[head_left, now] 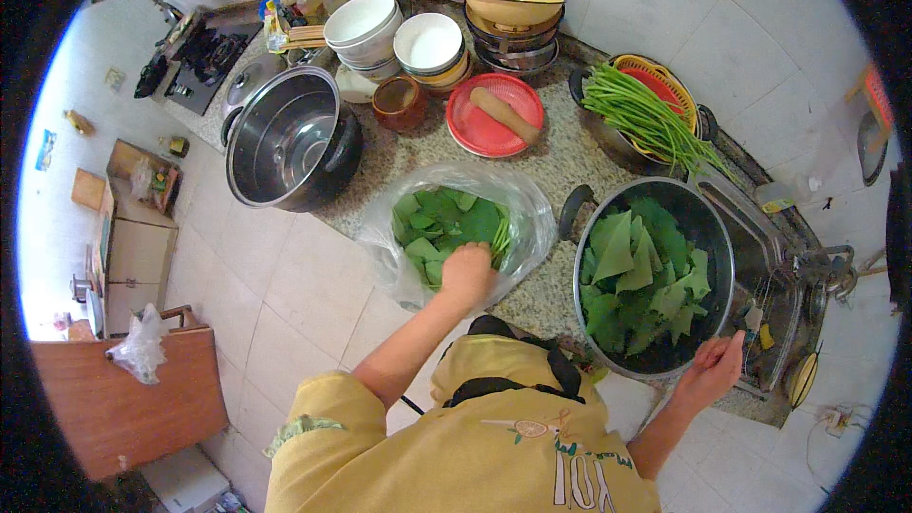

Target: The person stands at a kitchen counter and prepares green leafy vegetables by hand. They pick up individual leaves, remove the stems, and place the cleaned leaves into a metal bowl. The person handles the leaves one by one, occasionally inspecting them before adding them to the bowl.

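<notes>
My left hand [469, 272] reaches into a clear plastic bag [532, 218] on the counter's front edge. Its fingers are curled down on the green leaves [439, 214] inside, fingertips partly hidden; thin stems lie beside it. At the lower right rim of a big dark pot [724, 271], my right hand [711, 372] is closed. A small light-and-dark piece [751, 319] shows just past its fingertips; whether it is held I cannot tell. Large, broad leaves [632, 261] lie heaped in this pot, whose left handle [575, 211] points toward the bag.
Behind the bag is a red plate [465, 122] with a wooden rolling pin [503, 114]. An open steel pot [285, 138] stands left, near white bowls [361, 19]. Long green stalks [636, 109] lie across another pot at the back right. The sink [760, 271] is at right.
</notes>
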Tool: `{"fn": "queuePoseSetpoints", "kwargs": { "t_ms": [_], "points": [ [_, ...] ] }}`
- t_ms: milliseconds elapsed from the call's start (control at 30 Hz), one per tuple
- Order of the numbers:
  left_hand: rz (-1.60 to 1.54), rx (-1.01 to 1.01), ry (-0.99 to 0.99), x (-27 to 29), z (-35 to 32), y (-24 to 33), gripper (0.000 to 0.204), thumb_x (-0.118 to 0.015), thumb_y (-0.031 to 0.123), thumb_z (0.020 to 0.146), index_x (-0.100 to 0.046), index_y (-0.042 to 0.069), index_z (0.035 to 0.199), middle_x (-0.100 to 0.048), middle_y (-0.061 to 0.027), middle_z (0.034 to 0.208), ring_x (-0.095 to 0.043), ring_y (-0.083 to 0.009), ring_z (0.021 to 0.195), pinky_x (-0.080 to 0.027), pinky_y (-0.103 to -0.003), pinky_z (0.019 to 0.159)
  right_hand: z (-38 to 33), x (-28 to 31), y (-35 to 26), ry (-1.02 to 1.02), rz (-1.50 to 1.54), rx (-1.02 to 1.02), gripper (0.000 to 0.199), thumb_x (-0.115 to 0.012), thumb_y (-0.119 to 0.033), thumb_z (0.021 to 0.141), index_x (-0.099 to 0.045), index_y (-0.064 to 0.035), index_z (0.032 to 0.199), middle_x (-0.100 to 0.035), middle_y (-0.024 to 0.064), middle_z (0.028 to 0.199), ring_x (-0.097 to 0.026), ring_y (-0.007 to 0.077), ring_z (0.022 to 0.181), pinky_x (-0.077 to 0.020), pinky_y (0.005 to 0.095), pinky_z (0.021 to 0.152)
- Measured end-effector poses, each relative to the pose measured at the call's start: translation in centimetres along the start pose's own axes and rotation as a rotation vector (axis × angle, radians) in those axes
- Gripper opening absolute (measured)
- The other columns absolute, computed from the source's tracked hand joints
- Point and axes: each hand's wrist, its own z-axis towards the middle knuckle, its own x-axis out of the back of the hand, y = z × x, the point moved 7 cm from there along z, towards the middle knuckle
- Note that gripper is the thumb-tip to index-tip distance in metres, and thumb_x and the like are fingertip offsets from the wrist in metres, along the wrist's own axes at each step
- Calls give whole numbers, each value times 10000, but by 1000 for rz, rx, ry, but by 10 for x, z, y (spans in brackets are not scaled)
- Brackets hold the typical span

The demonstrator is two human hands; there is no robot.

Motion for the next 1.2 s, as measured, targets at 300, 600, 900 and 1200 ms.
{"fn": "queuePoseSetpoints", "kwargs": {
  "t_ms": [300,600,900,1200],
  "points": [
    [-255,-20,-12,-15,5,-14,242,-528,30,662,-457,-24,887,-538,-222,838,-540,-383,795,-452,-432,675,-33,-40,1,-88,-35,-9,390,-463,-187,887,-361,-87,524,-316,-5,458,-288,69,404,-214,217,380],
    [-401,-29,170,32,18,-41,196,-617,142,707,-586,29,864,-593,-180,827,-567,-351,759,-449,-413,678,-56,-80,6,-435,-184,98,328,-455,-151,866,-405,-57,556,-408,27,495,-352,89,410,-266,222,380],
    [-620,127,350,48,45,-63,124,-627,73,680,-579,7,774,-578,-156,708,-565,-306,662,-444,-360,617,-40,-70,4,-418,-201,16,348,-451,-157,873,-426,-46,544,-429,33,503,-373,88,419,-303,217,389],
    [-1275,-134,373,110,-12,-7,51,-509,32,802,-495,16,848,-622,-109,885,-573,-160,788,-455,-280,699,-69,-103,41,-898,-203,-320,366,-376,-288,912,-551,4,777,-567,103,719,-533,160,593,-416,251,524]
  ]
}}
